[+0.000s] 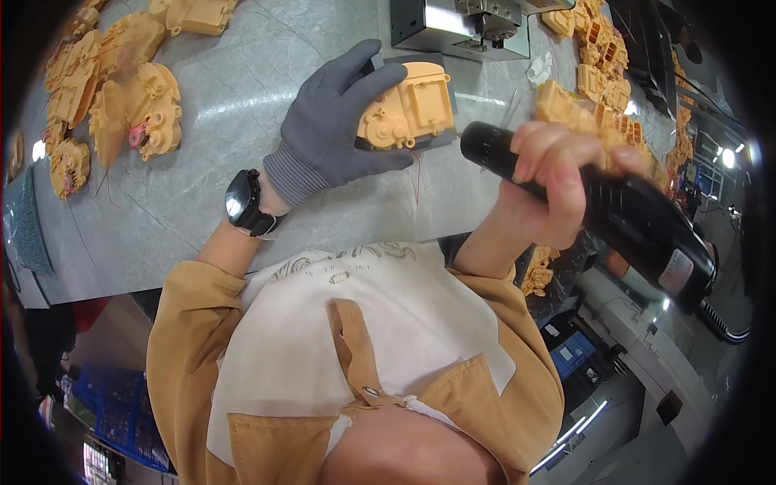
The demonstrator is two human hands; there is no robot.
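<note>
Left grip hides part of yellow housing; metal machine cut off at top edge.

The gloved left hand grips a yellow-orange plastic housing, a red wire at its near side. The bare right hand holds a black handheld tool, its nose near the housing. On the desk, more housings lie left of the left hand; a metal device stands beyond both hands.

Bare grey marbled tabletop leaves passage between the left-side pale-orange plastic housings and the grey-gloved left hand; a boxy silver-and-black metal machine blocks the far side, a black cylindrical power tool the right.
</note>
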